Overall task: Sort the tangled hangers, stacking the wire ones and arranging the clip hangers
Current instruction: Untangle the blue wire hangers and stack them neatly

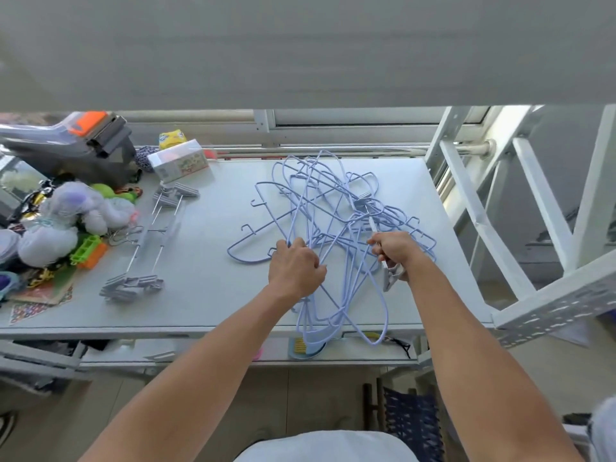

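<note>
1. Two bare hands over the near half of the white table (206, 295), both at the tangle of blue wire hangers (330, 208).
2. Left hand (295, 270): fingers curled tight around several blue wires at the tangle's near-left edge; exact wire count in the fist not readable.
3. Right hand (395, 250): closed fist on a clip hanger (383, 258) pulled partway from the tangle's near-right side; one grey clip showing just below the fist, white bar running up into the wires.
4. Tangle itself: too knotted for a firm count, roughly ten or more; near loops overhanging the table's front edge, far hooks reaching toward the back rail.
5. Left of the tangle, well apart: pile of sorted clip hangers (146, 241), about four, stacked lengthwise, clips bunched at both ends.
6. Further left: plush toy (66, 221) among mixed clutter.
7. Far left of the tangle: one small carton (180, 160).
</note>
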The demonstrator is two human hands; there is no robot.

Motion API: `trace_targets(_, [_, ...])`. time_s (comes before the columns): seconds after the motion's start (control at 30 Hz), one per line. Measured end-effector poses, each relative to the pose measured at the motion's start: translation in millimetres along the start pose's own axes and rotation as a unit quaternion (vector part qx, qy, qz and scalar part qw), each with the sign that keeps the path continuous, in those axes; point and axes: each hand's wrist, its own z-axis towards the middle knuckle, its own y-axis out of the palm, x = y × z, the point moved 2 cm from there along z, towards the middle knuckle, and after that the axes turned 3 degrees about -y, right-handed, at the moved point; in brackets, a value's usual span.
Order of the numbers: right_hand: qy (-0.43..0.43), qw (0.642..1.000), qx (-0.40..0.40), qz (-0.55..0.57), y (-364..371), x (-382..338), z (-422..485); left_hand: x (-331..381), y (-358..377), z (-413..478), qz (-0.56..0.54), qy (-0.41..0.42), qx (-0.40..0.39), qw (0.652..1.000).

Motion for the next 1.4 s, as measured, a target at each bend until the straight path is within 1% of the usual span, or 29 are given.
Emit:
trace_targets(0.1, [-0.006, 0.999, -0.023, 0.044, -3.3, 5.6, 3.7, 3.1, -2.0, 0.4, -0.006, -0.014, 0.006, 1.000])
trace_targets(0.2, [-0.040, 0.999, 0.007, 0.004, -5.8, 14.3, 3.3, 2.6, -0.5, -1.0, -0.021, -0.019, 0.005, 1.000])
trace_targets(0.27, [-0.072, 0.992, 0.055, -0.086, -11.0, 18.7, 7.1, 1.1, 1.0, -3.1, -0.043, -0.014, 0.016, 0.999])
trace_targets(0.33, [-0.110, 0.964, 0.114, -0.214, -16.7, 20.7, 8.4, -0.2, 1.1, -5.2, -0.068, -0.014, 0.030, 0.997])
trace_targets(0.4, [-0.131, 0.935, 0.161, -0.287, -20.3, 16.5, 3.4, -1.3, 0.8, -6.8, -0.085, -0.018, 0.039, 0.995])
trace_targets(0.43, [-0.140, 0.928, 0.162, -0.306, -21.6, 13.9, 2.7, -2.4, 1.1, -7.1, -0.092, -0.023, 0.040, 0.995])
trace_targets(0.47, [-0.140, 0.928, 0.145, -0.313, -22.8, 10.3, 3.0, -3.8, 1.4, -7.3, -0.096, -0.030, 0.039, 0.994])
trace_targets(0.53, [-0.089, 0.961, 0.075, -0.252, -27.6, 4.3, 7.2, -7.1, 1.8, -7.1, -0.095, -0.041, 0.041, 0.994])
trace_targets(0.57, [-0.053, 0.976, 0.049, -0.203, -29.8, 3.0, 8.2, -8.0, 2.1, -6.9, -0.091, -0.044, 0.042, 0.994])
trace_targets(0.6, [-0.029, 0.984, 0.035, -0.169, -30.8, 2.8, 8.0, -8.3, 2.2, -6.6, -0.084, -0.045, 0.042, 0.995])
trace_targets(0.7, [-0.014, 0.995, -0.021, -0.101, -30.3, 8.3, 6.5, -7.6, 1.3, -4.3, -0.059, -0.042, 0.044, 0.996])
trace_targets(0.77, [0.021, 0.998, -0.064, 0.007, -29.6, 11.6, 5.3, -8.7, 0.0, -2.8, -0.048, -0.052, 0.042, 0.997])
trace_targets(0.83, [0.046, 0.990, -0.085, 0.100, -32.5, 14.8, 3.9, -9.8, -1.2, -3.0, -0.049, -0.058, 0.047, 0.996])
trace_targets(0.93, [0.055, 0.972, -0.125, 0.193, -35.9, 13.3, -1.2, -8.8, -2.8, -2.3, -0.035, -0.054, 0.057, 0.996])
trace_targets(1.03, [0.068, 0.936, -0.159, 0.305, -36.9, 12.7, -0.7, -6.7, -5.1, -1.2, -0.019, -0.041, 0.051, 0.998])
trace_targets(1.1, [0.071, 0.917, -0.170, 0.353, -36.8, 15.7, 2.4, -6.4, -7.0, -0.2, -0.005, -0.035, 0.041, 0.999])
trace_targets(1.2, [0.073, 0.900, -0.184, 0.388, -33.9, 18.4, 2.5, -7.3, -7.9, -0.8, 0.021, -0.037, 0.016, 0.999])
trace_targets(1.27, [0.076, 0.903, -0.183, 0.382, -32.2, 19.2, 1.4, -8.9, -5.8, -2.0, 0.023, -0.040, 0.007, 0.999])
trace_targets(1.33, [0.073, 0.929, -0.162, 0.326, -27.7, 20.6, 1.9, -8.7, -4.9, -2.5, 0.004, -0.038, 0.019, 0.999])
trace_targets(1.4, [0.057, 0.967, -0.121, 0.218, -22.7, 22.5, 1.8, -8.7, -5.0, -2.3, -0.044, -0.045, 0.039, 0.997])
